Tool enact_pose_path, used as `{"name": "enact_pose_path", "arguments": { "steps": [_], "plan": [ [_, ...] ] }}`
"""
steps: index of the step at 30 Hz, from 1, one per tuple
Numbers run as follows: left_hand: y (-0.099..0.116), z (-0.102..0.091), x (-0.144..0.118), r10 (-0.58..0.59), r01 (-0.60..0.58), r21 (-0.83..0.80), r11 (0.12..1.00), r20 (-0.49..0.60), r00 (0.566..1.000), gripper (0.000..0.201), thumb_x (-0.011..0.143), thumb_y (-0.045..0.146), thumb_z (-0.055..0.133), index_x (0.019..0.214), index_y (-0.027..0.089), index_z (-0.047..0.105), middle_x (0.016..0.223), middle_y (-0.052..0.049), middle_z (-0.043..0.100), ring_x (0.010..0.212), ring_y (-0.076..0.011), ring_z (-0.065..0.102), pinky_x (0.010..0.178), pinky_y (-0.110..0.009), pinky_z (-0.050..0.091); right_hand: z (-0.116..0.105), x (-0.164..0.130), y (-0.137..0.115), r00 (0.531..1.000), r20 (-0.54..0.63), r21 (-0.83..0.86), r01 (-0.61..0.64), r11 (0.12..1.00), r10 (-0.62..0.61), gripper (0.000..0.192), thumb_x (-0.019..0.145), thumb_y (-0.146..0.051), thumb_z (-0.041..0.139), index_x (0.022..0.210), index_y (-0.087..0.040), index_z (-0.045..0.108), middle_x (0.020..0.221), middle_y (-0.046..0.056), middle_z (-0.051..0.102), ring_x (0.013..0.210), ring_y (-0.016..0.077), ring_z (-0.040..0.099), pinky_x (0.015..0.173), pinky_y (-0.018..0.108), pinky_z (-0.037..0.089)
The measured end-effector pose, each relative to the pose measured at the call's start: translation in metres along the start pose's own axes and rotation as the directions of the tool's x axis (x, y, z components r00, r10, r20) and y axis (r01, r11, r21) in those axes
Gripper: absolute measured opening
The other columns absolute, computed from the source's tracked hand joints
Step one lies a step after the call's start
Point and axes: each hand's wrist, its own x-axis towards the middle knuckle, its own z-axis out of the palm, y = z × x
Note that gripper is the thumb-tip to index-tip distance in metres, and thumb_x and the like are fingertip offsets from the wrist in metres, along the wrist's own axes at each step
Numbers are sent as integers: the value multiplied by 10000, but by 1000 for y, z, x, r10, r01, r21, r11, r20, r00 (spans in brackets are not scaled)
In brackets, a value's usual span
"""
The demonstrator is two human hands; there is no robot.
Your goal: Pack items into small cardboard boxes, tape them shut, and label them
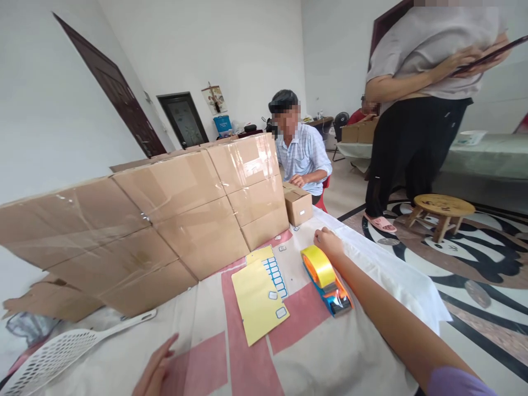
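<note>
My right hand point(329, 242) is stretched out over the right edge of the table, its fingers curled inward. Anything inside those fingers is hidden from me. Beyond it stands a small cardboard box point(299, 208) with a white label. Just below the hand, a tape dispenser point(330, 294) carries a roll of yellow tape point(317, 264). Low in the view, my left hand point(155, 367) is partly visible, with straight fingers and nothing in them. Yellow sheets of blue-edged labels point(259, 302) lie between my hands, and a few single labels are scattered near the small box.
A wall of stacked, tape-wrapped cardboard boxes point(185, 203) fills the table's left and far side. A white plastic fly swatter point(74, 349) lies at the left. A person sits across the table; another stands at the right near a wooden stool point(444, 206).
</note>
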Motion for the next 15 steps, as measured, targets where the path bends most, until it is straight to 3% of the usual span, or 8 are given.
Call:
{"name": "enact_pose_path", "arguments": {
  "steps": [3, 5, 6, 9, 12, 15],
  "plan": [
    [-3, -32, 43, 87, -81, 45, 996, -131, 988, 544, 902, 506, 410, 1324, 250, 639, 1424, -101, 604, 1187, -317, 649, 1031, -517, 538, -3, -3, -5, 999, 28, -33, 30, 999, -30, 283, 1019, -285, 414, 1120, -189, 659, 1170, 134, 652, 1132, 266, 621, 779, 314, 442],
    [-1, -59, 75, 179, -128, 205, 970, -256, 950, 543, 888, 422, 379, 1306, 186, 633, 1438, -149, 573, 1243, -320, 609, 1113, -525, 468, -5, -4, -7, 998, 47, -58, 40, 998, -37, 283, 1023, -271, 387, 1112, -169, 636, 1151, 151, 665, 1108, 281, 627, 751, 329, 425],
    [0, -74, 91, 187, -86, 312, 946, -311, 932, 549, 883, 399, 389, 1323, 161, 615, 1442, -165, 559, 1237, -317, 607, 1131, -524, 447, -5, -3, -7, 998, 55, -69, 45, 997, -42, 280, 1026, -273, 377, 1106, -167, 623, 1140, 155, 671, 1103, 288, 626, 734, 332, 412],
    [4, -114, 134, 135, 47, 381, 923, -437, 889, 678, 878, 397, 476, 1461, 51, 465, 1563, -245, 371, 1121, -303, 645, 1113, -515, 454, -6, -1, -8, 996, 78, -90, 57, 994, -50, 261, 1031, -278, 344, 1061, -182, 585, 1116, 154, 680, 1086, 289, 623, 684, 337, 371],
    [11, -146, 171, 122, 118, 452, 884, -466, 876, 800, 927, 438, 491, 1573, 30, 254, 1648, -278, 173, 1142, -315, 634, 1092, -535, 459, -4, 2, -7, 995, 92, -99, 48, 994, -39, 251, 1038, -300, 313, 1002, -205, 542, 1087, 153, 679, 1042, 284, 626, 654, 342, 344],
    [17, -169, 208, 149, 96, 562, 821, -375, 915, 760, 955, 387, 481, 1615, 141, 194, 1702, -183, 145, 1347, -368, 491, 1106, -587, 420, -1, 5, -6, 995, 95, -105, 31, 994, -21, 214, 1036, -309, 324, 962, -222, 504, 1058, 144, 681, 1008, 281, 627, 654, 341, 339]
  ]
}}
